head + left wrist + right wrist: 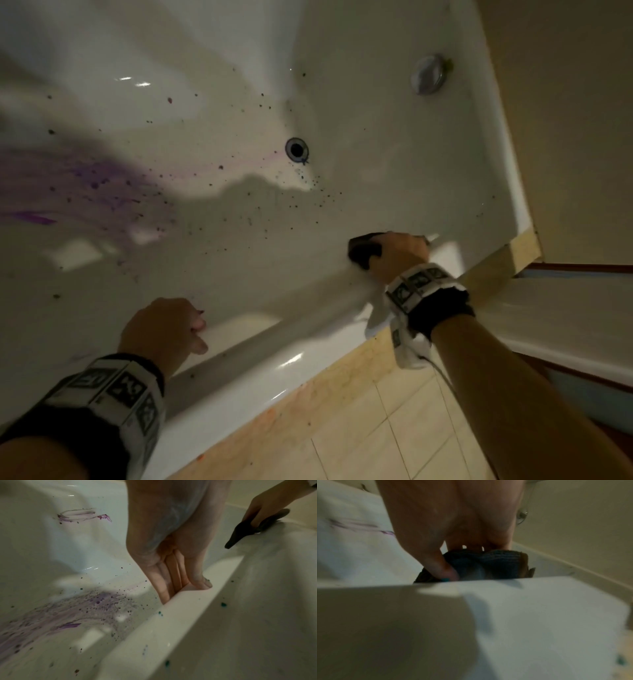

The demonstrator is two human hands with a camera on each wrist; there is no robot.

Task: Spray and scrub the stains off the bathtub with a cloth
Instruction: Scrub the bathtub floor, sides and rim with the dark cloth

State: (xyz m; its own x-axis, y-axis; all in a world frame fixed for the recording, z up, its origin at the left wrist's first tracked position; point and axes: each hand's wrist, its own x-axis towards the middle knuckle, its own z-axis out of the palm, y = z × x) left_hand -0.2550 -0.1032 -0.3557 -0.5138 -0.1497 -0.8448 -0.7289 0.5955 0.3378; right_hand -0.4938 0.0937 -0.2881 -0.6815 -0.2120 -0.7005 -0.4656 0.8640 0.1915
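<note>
I see the white bathtub (342, 85) with purple stains (85, 185) near its left end. My left hand (164, 329) rests on the near rim, fingers straight. My right hand (400, 253) holds the dark cloth (363, 251) at the near right corner.

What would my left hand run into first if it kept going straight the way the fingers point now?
Probably the tub's inner side wall and floor. The left hand hooks over the bathtub rim, fingers pointing down inside. Below lie the purple stains, though depth is unclear.
</note>
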